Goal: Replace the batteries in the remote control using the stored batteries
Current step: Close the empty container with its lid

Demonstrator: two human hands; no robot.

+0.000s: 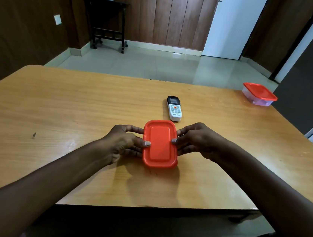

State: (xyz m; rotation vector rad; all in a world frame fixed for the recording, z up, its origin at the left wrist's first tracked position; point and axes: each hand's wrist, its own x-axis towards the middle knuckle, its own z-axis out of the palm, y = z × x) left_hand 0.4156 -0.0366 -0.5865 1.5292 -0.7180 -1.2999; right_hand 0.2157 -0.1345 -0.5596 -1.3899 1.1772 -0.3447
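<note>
A small red-lidded box (160, 144) is held at the near centre of the wooden tabletop (55, 107), lid on. It is gripped from both sides: the left hand (124, 142) is curled round its left edge with the thumb laid on the lid, the right hand (194, 140) likewise on the right edge. Box contents cannot be seen. The remote control (174, 108) is lying face up just beyond the box, apart from it, untouched. A second red-lidded container (259, 94) is placed at the far right corner of the tabletop, well apart.
</note>
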